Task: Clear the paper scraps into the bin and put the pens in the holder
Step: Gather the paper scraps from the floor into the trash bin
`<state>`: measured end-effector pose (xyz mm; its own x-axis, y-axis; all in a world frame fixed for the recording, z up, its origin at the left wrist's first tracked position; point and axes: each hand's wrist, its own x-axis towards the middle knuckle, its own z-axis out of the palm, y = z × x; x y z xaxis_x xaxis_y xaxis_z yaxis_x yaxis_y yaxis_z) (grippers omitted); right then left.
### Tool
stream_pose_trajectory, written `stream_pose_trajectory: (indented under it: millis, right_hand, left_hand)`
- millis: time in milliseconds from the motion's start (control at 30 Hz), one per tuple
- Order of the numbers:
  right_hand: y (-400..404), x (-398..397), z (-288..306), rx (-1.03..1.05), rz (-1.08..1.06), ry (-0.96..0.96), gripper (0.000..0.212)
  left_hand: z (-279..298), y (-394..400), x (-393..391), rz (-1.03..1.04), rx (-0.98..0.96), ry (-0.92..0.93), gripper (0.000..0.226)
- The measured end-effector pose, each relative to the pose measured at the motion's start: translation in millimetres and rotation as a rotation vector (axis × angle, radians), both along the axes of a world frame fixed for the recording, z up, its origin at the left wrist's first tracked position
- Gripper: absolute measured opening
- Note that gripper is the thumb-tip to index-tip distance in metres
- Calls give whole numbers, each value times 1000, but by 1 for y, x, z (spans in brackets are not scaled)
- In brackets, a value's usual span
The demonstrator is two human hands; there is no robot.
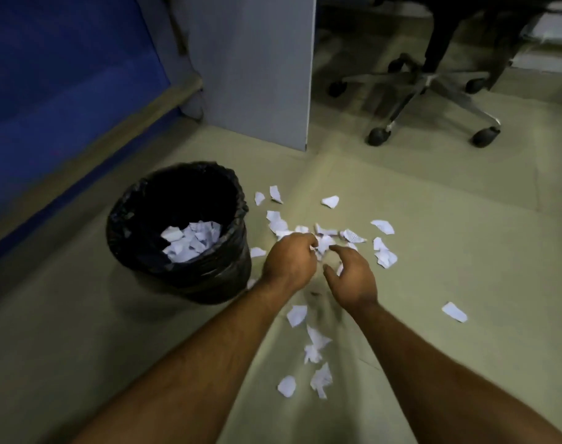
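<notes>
Down on the floor (433, 200), torn white paper scraps (383, 253) lie scattered just right of the bin (180, 232) and around both hands. Left hand (289, 262) has fingers curled, pinching a scrap at the pile's centre. Right hand (351, 277) hovers beside it, fingers loosely bent, holding nothing visible. Bin is round, lined with a crinkled glossy black bag, more scraps inside. More scraps trail between the forearms. Office chair (433, 88) base is blurred, cut off at top. No pens or holder in view.
</notes>
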<state>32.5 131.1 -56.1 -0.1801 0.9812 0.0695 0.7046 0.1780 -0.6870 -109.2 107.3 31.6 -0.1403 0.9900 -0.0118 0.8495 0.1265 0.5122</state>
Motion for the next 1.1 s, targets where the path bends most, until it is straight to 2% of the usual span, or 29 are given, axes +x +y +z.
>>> stream_pose_trajectory:
  millis: [67,167,267,400,600,700,767,900,1000,1100]
  right_hand:
    - [9,11,-25,34,8,-143,64]
    - [27,14,-50,46,9,-289,77]
    - [38,16,-82,2,-6,-353,83]
    - [40,12,-113,60,3,-510,85]
    - [41,15,-113,58,-16,-455,85]
    - [41,16,-112,37,-12,-452,85]
    - [42,15,-110,24,-13,-460,86]
    - [43,15,-108,19,-22,-467,86]
    - [45,15,-106,6,-11,-481,87]
    - [45,17,-106,-10,-4,-476,88]
  left_hand:
    - [-33,7,2,12,-54,-26,30]
    - [-70,21,1,7,-110,-27,32]
    - [-100,44,0,28,-37,-24,31]
    - [-128,80,-10,91,85,18,38]
    - [-152,146,-30,439,188,114,55]
    - [-156,181,-40,603,120,111,71]
    - [-159,201,-49,625,78,123,78]
    - [-172,222,-59,566,-164,165,87]
    - [-176,225,-65,467,-363,188,83]
    - [-179,214,-56,344,-369,279,77]
